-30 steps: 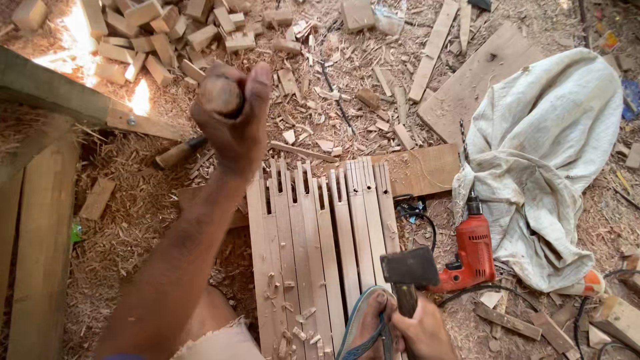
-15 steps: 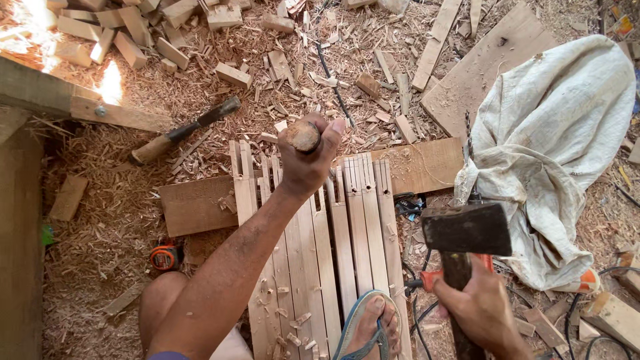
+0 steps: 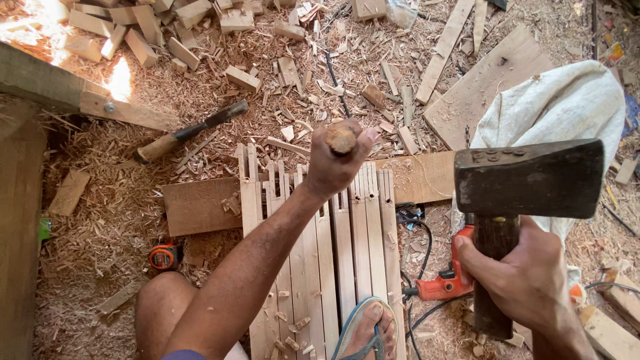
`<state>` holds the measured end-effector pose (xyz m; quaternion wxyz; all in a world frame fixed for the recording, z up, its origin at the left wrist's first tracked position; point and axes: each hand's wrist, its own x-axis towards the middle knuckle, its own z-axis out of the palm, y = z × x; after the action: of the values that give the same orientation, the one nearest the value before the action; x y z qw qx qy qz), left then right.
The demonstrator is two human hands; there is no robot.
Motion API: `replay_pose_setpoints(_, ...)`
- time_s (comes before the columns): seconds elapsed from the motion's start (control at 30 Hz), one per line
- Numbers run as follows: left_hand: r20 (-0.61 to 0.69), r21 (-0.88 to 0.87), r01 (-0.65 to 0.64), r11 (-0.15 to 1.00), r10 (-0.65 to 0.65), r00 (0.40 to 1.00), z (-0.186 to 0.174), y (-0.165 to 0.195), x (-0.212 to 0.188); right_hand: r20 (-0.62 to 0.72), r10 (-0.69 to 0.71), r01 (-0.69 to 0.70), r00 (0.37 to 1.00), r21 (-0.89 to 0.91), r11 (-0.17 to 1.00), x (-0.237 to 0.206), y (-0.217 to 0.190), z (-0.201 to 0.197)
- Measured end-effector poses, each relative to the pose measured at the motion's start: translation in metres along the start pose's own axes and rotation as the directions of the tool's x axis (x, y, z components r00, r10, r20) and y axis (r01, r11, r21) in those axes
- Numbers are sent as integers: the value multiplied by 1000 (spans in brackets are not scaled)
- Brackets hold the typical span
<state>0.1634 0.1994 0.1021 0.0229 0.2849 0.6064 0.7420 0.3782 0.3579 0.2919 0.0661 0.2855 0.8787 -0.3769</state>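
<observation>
My left hand [image 3: 335, 165] is closed around the wooden handle of a chisel [image 3: 343, 138], held upright over the far ends of several wooden slats [image 3: 363, 233] laid side by side on the ground. The chisel's blade is hidden under my fist. My right hand [image 3: 527, 277] grips the dark handle of a hatchet whose blunt iron head [image 3: 530, 178] is raised close to the camera, right of the chisel. My foot in a blue sandal [image 3: 373, 328] rests on the near ends of the slats.
A second chisel [image 3: 190, 132] lies on the shavings at upper left. A flat board [image 3: 200, 207] runs under the slats. An orange electric drill [image 3: 450, 280] and its cable lie right of the slats, beside a white sack [image 3: 553, 110]. An orange tape measure [image 3: 163, 255] sits near my knee. Offcuts litter the ground.
My left hand brought the chisel from the upper left down onto the slat ends. My right hand lifted the hatchet from low by my foot up toward the camera.
</observation>
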Motion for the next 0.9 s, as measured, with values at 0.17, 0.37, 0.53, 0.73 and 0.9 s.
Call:
replay_pose_setpoints(0.17, -14, -85, -28, 996, 27, 1000, -1, -7, -4, -92, -80, 75, 993, -51, 996, 1, -19, -9)
replay_pose_setpoints(0.37, 100, 91, -64, 994, 54, 994, 15, -4, -3, -165, -162, 136, 973, -157, 978, 0, -45, -35)
replay_pose_setpoints(0.53, 68, 127, -43, 991, 35, 997, 14, -3, -3, -188, -115, 134, 976, 95, 986, 11, -95, -32)
replay_pose_setpoints(0.73, 28, -127, -81, 989, 85, 996, 17, -1, -8, 191, -261, 323, 946, -491, 809, 72, -117, 47)
replay_pose_setpoints(0.9, -108, -27, 178, 984, -180, 978, 20, -36, 30, 330, 319, -86, 889, -563, 822, 78, -107, 23)
